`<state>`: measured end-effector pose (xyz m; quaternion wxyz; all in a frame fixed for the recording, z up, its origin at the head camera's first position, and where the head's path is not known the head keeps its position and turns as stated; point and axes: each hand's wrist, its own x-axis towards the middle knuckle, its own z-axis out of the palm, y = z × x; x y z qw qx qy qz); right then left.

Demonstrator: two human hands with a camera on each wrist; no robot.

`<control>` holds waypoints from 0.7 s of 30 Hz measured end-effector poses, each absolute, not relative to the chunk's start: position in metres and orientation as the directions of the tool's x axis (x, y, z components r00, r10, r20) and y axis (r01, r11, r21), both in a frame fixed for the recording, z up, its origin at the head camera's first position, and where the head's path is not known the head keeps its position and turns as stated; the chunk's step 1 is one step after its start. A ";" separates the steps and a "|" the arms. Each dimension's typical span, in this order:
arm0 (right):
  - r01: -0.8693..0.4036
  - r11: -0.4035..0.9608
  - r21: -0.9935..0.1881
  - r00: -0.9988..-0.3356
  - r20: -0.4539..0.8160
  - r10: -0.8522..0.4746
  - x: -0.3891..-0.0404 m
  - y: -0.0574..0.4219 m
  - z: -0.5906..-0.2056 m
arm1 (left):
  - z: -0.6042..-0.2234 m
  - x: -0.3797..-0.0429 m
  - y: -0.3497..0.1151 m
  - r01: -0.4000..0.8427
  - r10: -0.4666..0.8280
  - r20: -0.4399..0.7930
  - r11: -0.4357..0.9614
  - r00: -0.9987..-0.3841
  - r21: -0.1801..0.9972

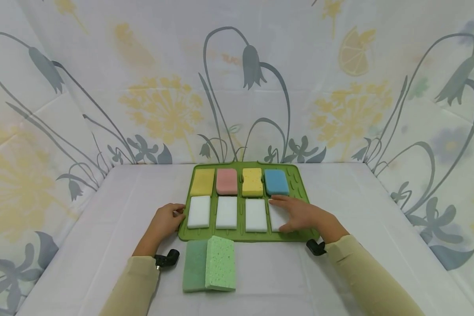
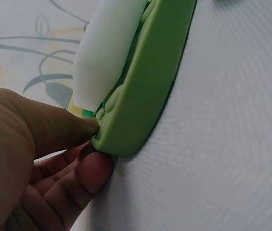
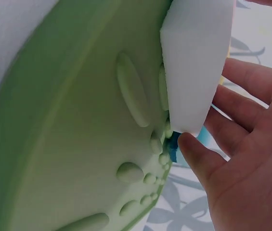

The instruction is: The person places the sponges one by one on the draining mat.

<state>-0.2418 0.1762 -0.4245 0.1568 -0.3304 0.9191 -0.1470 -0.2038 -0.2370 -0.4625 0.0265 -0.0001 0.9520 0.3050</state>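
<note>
A green ridged tray (image 1: 299, 180) lies on the table with sponges in two rows. My left hand (image 1: 167, 220) pinches its left rim, thumb on top and curled fingers below, as the left wrist view shows. At the right end of the near row, my right hand (image 1: 300, 214) lies over a white sponge (image 1: 277, 216). Its fairly straight fingers touch that sponge's edges, and one fingertip (image 3: 188, 144) rests at a corner. Three other white sponges, including the leftmost white sponge (image 1: 199, 212), share this row. Behind them sit a yellow sponge (image 1: 202, 182), a pink sponge (image 1: 227, 181), a speckled yellow sponge (image 1: 253, 182) and a blue sponge (image 1: 276, 182).
In front of the tray, a light green speckled sponge (image 1: 220, 263) leans over a darker green sponge (image 1: 195, 265). A white cloth (image 1: 276, 272) covers the table. Behind and at the sides hangs a floral curtain (image 1: 237, 109).
</note>
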 end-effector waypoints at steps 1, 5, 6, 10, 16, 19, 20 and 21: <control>-0.557 0.740 -0.376 -0.733 -0.196 -0.652 -0.242 0.176 -0.425 | -0.463 -0.204 -0.237 -0.019 0.014 -0.052 0.813 -0.999 0.582; -0.549 0.744 -0.381 -0.732 -0.211 -0.648 -0.243 0.176 -0.426 | -0.464 -0.204 -0.237 -0.016 0.015 -0.048 0.813 -0.999 0.582; -0.549 0.744 -0.381 -0.732 -0.211 -0.648 -0.243 0.176 -0.426 | -0.464 -0.204 -0.237 -0.015 0.016 -0.047 0.813 -0.999 0.582; -0.542 0.742 -0.395 -0.734 -0.208 -0.647 -0.243 0.176 -0.427 | -0.464 -0.204 -0.237 -0.005 0.024 -0.043 0.815 -0.999 0.580; -0.549 0.730 -0.408 -0.729 -0.194 -0.657 -0.241 0.177 -0.426 | -0.464 -0.204 -0.237 -0.004 0.026 -0.043 0.816 -0.999 0.578; -0.555 0.726 -0.405 -0.730 -0.180 -0.659 -0.240 0.177 -0.425 | -0.464 -0.204 -0.237 -0.005 0.025 -0.044 0.817 -0.999 0.577; -0.566 0.723 -0.397 -0.730 -0.168 -0.663 -0.239 0.177 -0.425 | -0.464 -0.204 -0.237 -0.006 0.024 -0.045 0.817 -0.999 0.577; -0.569 0.722 -0.393 -0.732 -0.159 -0.663 -0.238 0.177 -0.424 | -0.463 -0.204 -0.236 -0.010 0.022 -0.047 0.816 -0.999 0.578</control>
